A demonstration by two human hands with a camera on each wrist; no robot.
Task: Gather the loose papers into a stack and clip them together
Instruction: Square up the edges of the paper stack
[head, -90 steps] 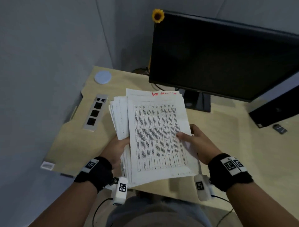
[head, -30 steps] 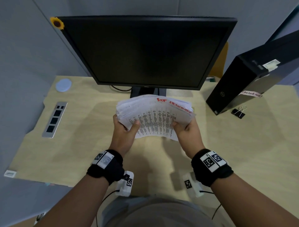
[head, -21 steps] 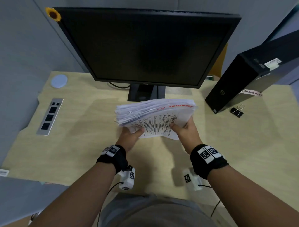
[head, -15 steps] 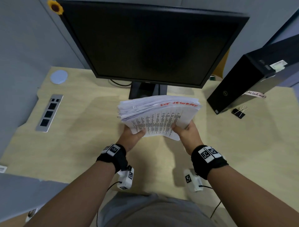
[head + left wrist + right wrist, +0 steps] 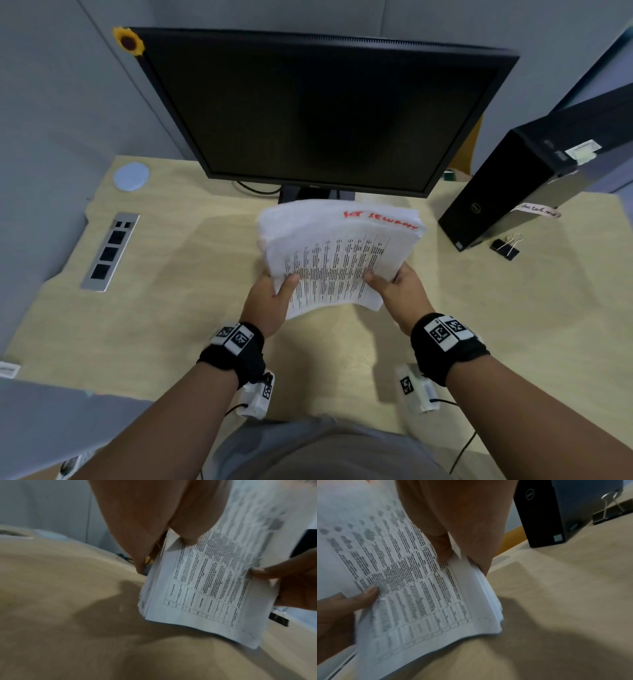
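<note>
A thick stack of white printed papers [image 5: 337, 251] with red handwriting on its top edge is held above the desk, tilted, in front of the monitor. My left hand [image 5: 270, 294] grips its left edge, thumb on the top sheet [image 5: 202, 582]. My right hand [image 5: 399, 287] grips the right edge, thumb on the printed table [image 5: 412, 582]. The sheet edges are slightly uneven. A black binder clip [image 5: 506, 246] with silver handles lies on the desk at the right, beside the computer tower; it also shows in the right wrist view [image 5: 611, 511].
A large dark monitor [image 5: 322, 113] stands just behind the papers. A black computer tower [image 5: 534, 178] leans at the right. A grey power socket strip [image 5: 110, 251] and a round pale coaster [image 5: 131, 176] sit at the left of the wooden desk [image 5: 171, 325].
The stack, first held flat and fanned at the left of the desk, now stands tilted in both hands before the monitor. Over the last second it rose slightly.
</note>
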